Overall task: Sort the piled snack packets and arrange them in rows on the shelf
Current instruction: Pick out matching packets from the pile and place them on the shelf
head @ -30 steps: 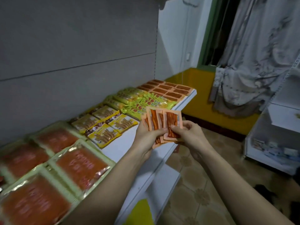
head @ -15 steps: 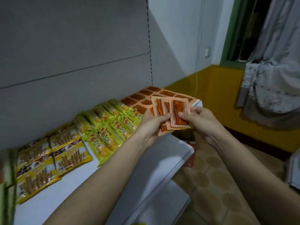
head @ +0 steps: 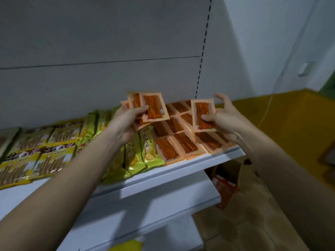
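Observation:
My left hand (head: 126, 118) holds a fanned stack of orange snack packets (head: 152, 108) above the white shelf (head: 181, 171). My right hand (head: 223, 118) pinches a single orange packet (head: 204, 115) of the same kind, thumb on its front, held apart from the stack. Both hover over rows of matching orange packets (head: 184, 142) laid flat at the shelf's right end. To their left lie green-yellow packets (head: 139, 151), then yellow stick-snack packets (head: 52, 153).
A grey back panel (head: 108, 51) rises behind the shelf, with a slotted upright (head: 203, 51) at its right edge. A lower white shelf (head: 145, 223) juts out below. Red-printed cartons (head: 224, 185) and brown boxes sit on the floor to the right, before a yellow wall (head: 290, 115).
My right hand has pulled one orange packet off the stack and moved it right, away from my left hand. The view has swung toward the right end of the shelf.

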### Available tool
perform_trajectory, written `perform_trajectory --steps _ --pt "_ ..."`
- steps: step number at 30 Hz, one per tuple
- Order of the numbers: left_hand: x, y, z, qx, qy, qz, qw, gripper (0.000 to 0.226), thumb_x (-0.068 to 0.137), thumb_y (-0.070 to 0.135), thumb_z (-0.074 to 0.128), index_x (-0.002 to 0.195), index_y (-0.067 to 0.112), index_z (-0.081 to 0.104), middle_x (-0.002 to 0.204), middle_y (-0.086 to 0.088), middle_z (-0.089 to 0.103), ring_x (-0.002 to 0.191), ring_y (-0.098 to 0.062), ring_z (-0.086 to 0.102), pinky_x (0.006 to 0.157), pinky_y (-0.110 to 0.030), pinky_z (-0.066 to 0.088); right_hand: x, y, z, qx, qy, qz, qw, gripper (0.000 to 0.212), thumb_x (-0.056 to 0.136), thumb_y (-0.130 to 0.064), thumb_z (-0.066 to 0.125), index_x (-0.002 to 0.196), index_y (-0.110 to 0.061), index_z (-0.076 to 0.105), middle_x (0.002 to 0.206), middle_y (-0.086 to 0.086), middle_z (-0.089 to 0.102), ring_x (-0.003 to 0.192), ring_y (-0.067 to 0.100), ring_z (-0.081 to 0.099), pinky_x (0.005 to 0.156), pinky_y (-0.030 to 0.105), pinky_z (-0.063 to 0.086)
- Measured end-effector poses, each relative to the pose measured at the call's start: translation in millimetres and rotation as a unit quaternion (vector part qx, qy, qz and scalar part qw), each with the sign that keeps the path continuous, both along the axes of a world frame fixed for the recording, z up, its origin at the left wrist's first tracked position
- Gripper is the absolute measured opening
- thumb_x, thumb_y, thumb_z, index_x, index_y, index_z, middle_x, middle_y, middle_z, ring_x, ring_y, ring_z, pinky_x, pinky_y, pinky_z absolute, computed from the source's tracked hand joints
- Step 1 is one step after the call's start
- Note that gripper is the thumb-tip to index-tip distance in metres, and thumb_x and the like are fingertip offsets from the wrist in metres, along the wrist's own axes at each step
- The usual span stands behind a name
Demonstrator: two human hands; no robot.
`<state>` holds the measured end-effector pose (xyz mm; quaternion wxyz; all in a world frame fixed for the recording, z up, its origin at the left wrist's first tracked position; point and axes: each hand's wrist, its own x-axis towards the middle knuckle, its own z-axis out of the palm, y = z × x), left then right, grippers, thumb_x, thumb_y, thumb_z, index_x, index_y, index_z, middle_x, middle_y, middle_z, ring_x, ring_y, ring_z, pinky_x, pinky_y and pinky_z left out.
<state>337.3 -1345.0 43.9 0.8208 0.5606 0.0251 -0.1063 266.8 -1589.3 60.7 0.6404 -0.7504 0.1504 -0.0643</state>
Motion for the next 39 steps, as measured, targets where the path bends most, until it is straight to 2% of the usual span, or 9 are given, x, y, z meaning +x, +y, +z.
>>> perform_trajectory --steps 6,12,16,19,23,30,33,37,39 --pt "20 -8 -17 -0.008 -0.004 0.025 1.000 0.039 0.092 -0.001 0.064 0.131 0.001 0.059 0.097 -0.013 0.076 0.078 -0.019 0.075 0.062 -0.029 0.061 33 17 -19 -0.133 0.033 0.137 0.981 0.030 0.088 -0.007 0.070 0.112 -0.023 0.062 0.101 0.010 0.073 0.080 0.020 0.075 0.074 0.036 0.062" --pt "16 -14 -23 0.017 -0.027 0.095 0.995 0.040 0.090 -0.002 0.066 0.129 -0.001 0.059 0.105 -0.017 0.073 0.078 -0.020 0.075 0.061 -0.029 0.059 59 44 -31 -0.238 0.089 0.329 0.910 0.028 0.086 -0.021 0.074 0.108 -0.025 0.057 0.099 0.000 0.071 0.077 0.009 0.073 0.060 0.023 0.057" --pt "14 -21 -20 0.042 -0.045 0.140 0.988 0.038 0.090 0.000 0.067 0.127 0.000 0.061 0.106 -0.016 0.074 0.083 -0.022 0.074 0.069 -0.033 0.061 72 52 -46 -0.457 0.007 0.338 0.823 0.031 0.084 -0.040 0.075 0.106 -0.027 0.057 0.107 -0.007 0.052 0.090 0.008 0.055 0.061 0.023 0.041" --pt "1 -33 -19 0.024 -0.039 0.180 0.983 0.030 0.090 -0.002 0.065 0.120 0.002 0.064 0.100 -0.014 0.075 0.080 -0.021 0.074 0.065 -0.032 0.061 90 36 -34 -0.384 -0.053 0.332 0.860 0.022 0.095 -0.035 0.061 0.112 -0.020 0.059 0.105 -0.002 0.058 0.086 0.012 0.059 0.066 0.026 0.043" --pt "-17 -61 -20 0.049 -0.025 0.187 0.981 0.022 0.090 -0.003 0.066 0.110 0.005 0.066 0.104 -0.018 0.074 0.079 -0.022 0.074 0.062 -0.031 0.062 109 6 -7 -0.135 -0.066 0.293 0.944 0.019 0.101 -0.032 0.051 0.111 -0.017 0.055 0.094 0.006 0.067 0.067 0.013 0.063 0.057 0.028 0.048" --pt "-41 -107 -22 0.088 -0.040 0.210 0.973 0.037 0.087 0.002 0.072 0.123 0.002 0.062 0.109 -0.017 0.074 0.093 -0.027 0.074 0.078 -0.037 0.062 107 -16 -20 -0.053 -0.053 0.370 0.926 0.058 0.090 -0.016 0.072 0.138 -0.020 0.039 0.097 0.006 0.070 0.083 0.016 0.073 0.079 0.037 0.061" --pt "-52 -114 -20 0.089 0.000 0.229 0.969 0.021 0.096 0.010 0.062 0.117 0.008 0.062 0.097 -0.011 0.075 0.079 -0.022 0.074 0.067 -0.034 0.061 107 -32 -22 -0.030 -0.041 0.396 0.917 0.047 0.091 -0.008 0.069 0.131 -0.021 0.049 0.092 0.001 0.071 0.077 0.010 0.073 0.064 0.025 0.059" --pt "-64 -108 -27 0.105 0.033 0.292 0.950 0.009 0.099 0.010 0.057 0.105 0.011 0.063 0.083 -0.005 0.074 0.069 -0.017 0.072 0.057 -0.028 0.059 113 -57 -28 -0.065 -0.025 0.415 0.907 0.028 0.091 -0.007 0.069 0.116 -0.018 0.064 0.105 0.016 0.072 0.094 0.025 0.073 0.081 0.043 0.061" --pt "-67 -103 -27 0.115 0.038 0.305 0.945 0.007 0.098 0.010 0.060 0.101 0.011 0.066 0.079 -0.005 0.074 0.065 -0.015 0.072 0.054 -0.026 0.057 111 -65 -31 -0.091 0.002 0.437 0.895 0.027 0.090 -0.008 0.069 0.116 -0.017 0.065 0.105 0.020 0.071 0.090 0.022 0.073 0.065 0.030 0.060"
